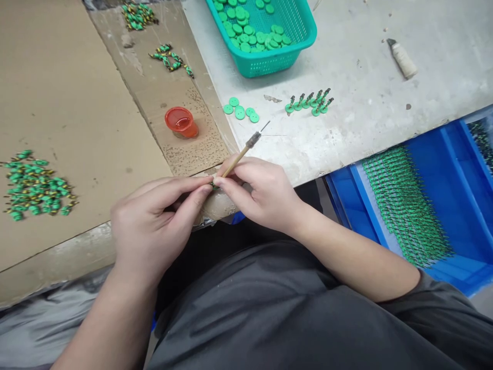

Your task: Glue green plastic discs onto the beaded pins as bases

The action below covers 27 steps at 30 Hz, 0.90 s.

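While both hands work at the near edge of the table [365, 128], the left hand [154, 226] pinches a small green piece [212, 184] between thumb and forefinger. The right hand [262, 192] meets it fingertip to fingertip, fingers pressed together around the wooden handle of a brush [242, 152], whose thin tip points away from the person. The piece is mostly hidden, so its state cannot be told.

Judged from the layout, much work is finished and much stock remains:
- One orange cup [181, 122] stands on the cardboard [77, 103], just beyond the hands.
- Three clusters of striped pieces lie on the cardboard: a large pile [34, 185] at left and two small ones farther off.
- About five loose discs [241, 109] lie on the table.
- About eight standing pieces [310, 101] sit beside them.
- One basket [296, 56] holds dozens of plain discs, too many to count.
- One blue tray [462, 205] at right holds dense rows of green pieces [404, 205].
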### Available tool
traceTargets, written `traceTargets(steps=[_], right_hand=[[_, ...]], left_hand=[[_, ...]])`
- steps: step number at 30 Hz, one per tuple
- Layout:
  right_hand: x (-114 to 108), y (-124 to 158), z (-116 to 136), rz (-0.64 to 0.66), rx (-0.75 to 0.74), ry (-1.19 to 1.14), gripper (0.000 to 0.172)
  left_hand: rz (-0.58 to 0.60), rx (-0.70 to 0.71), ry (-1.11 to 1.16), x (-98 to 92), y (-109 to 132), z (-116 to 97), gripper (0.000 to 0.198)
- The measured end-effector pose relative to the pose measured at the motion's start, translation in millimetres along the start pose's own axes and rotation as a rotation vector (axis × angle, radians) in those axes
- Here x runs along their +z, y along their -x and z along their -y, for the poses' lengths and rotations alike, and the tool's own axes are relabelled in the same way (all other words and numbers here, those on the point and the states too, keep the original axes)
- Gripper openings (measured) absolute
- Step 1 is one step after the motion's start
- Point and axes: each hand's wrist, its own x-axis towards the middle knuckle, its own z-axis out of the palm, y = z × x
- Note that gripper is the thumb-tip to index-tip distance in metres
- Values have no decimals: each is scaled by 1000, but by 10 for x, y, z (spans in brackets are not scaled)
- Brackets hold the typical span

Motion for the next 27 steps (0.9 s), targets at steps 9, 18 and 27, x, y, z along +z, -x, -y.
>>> traceTargets(steps=[9,18,27], right_hand=[[15,-17,-13,21,-65,-10,23],[-16,-37,32,89,-63,26,24],[-20,-70,51,93,6,21,26]], left_hand=[[-10,47,24,-4,-15,-10,15],[-8,68,25,-2,-9,-17,14],[-6,25,17,-22,2,-1,13]])
